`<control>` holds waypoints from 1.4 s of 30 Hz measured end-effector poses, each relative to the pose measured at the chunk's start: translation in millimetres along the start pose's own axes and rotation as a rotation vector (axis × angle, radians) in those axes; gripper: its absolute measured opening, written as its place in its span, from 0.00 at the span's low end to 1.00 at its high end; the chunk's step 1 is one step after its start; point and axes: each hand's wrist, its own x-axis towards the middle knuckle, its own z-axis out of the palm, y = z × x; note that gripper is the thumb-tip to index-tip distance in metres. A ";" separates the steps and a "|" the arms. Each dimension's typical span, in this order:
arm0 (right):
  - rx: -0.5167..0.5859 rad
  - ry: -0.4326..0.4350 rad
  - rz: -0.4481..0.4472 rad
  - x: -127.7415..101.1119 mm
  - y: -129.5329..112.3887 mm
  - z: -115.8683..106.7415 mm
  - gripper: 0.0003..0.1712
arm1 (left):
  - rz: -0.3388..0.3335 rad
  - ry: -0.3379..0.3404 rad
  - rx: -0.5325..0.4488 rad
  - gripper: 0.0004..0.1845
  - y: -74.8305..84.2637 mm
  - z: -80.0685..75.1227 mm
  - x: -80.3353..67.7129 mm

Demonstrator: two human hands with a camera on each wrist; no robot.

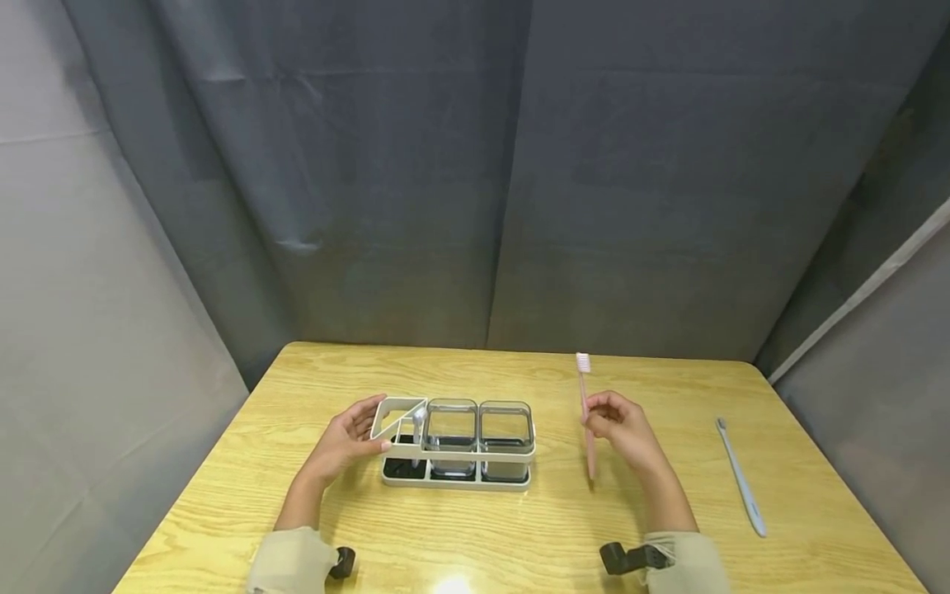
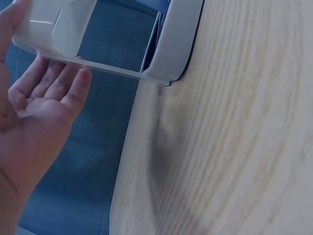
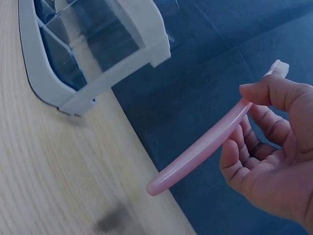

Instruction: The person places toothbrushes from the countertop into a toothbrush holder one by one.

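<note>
Left hand flat against holder; right hand pinches pink toothbrush, seemingly upright.

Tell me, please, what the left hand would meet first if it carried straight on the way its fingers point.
The left hand points right, at the white holder. Its fingers already touch the holder's near end, so that comes first.

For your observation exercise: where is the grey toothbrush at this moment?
In the head view, the grey toothbrush lies flat on the table at its right side, beyond the right hand.
</note>
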 end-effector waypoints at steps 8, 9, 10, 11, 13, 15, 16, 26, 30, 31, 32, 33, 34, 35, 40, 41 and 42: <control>-0.009 -0.029 -0.070 1.0 -14.5 3.7 0.12 | 0.010 -0.014 0.022 0.42 3.1 2.8 4.2; -0.003 -0.028 -0.078 1.0 -16.1 5.3 0.11 | 0.008 -0.014 0.020 0.42 3.5 3.2 4.4; 0.001 -0.023 -0.089 1.2 -17.3 7.1 0.10 | 0.004 -0.014 0.018 0.42 3.5 3.5 4.3; 0.003 -0.014 -0.102 1.4 -18.8 9.3 0.10 | 0.002 -0.014 0.015 0.42 3.3 3.6 4.2; 0.005 0.010 -0.131 1.3 -22.0 13.6 0.09 | -0.002 -0.015 0.011 0.42 2.6 3.6 4.0; 0.014 0.039 -0.157 1.7 -25.9 17.7 0.08 | -0.004 -0.016 0.010 0.42 2.1 3.4 4.1; 0.017 0.053 -0.170 2.0 -27.8 19.5 0.08 | -0.003 -0.016 0.011 0.42 2.0 3.3 4.1; 0.077 0.077 -0.239 1.2 -45.2 36.0 0.09 | -0.012 -0.012 -0.002 0.42 1.9 1.6 1.5; 0.123 0.089 -0.251 1.7 -51.0 43.2 0.10 | -0.021 -0.006 -0.006 0.43 3.2 1.6 0.3; 0.138 0.095 -0.259 2.0 -52.3 45.2 0.10 | -0.024 -0.004 -0.006 0.43 3.6 1.6 0.3; 0.151 0.101 -0.267 2.4 -53.6 47.1 0.10 | -0.026 -0.002 -0.007 0.43 3.8 1.5 0.4; 0.164 0.104 -0.278 2.8 -54.9 49.3 0.11 | -0.028 -0.001 -0.006 0.43 4.0 1.3 0.5; 0.177 0.106 -0.286 3.2 -55.9 51.4 0.11 | -0.028 0.000 -0.004 0.43 4.2 1.1 0.6; 0.190 0.106 -0.293 3.7 -56.7 53.3 0.11 | -0.028 0.001 -0.002 0.43 4.4 1.0 0.7; 0.214 0.089 -0.315 5.3 -60.1 61.5 0.10 | -0.027 0.003 -0.004 0.43 4.1 1.5 1.2; 0.212 0.085 -0.317 5.6 -60.8 63.1 0.10 | -0.027 0.004 -0.006 0.43 3.7 1.6 1.3; 0.209 0.083 -0.319 5.7 -61.6 64.5 0.10 | -0.027 0.003 -0.008 0.42 3.4 1.8 1.5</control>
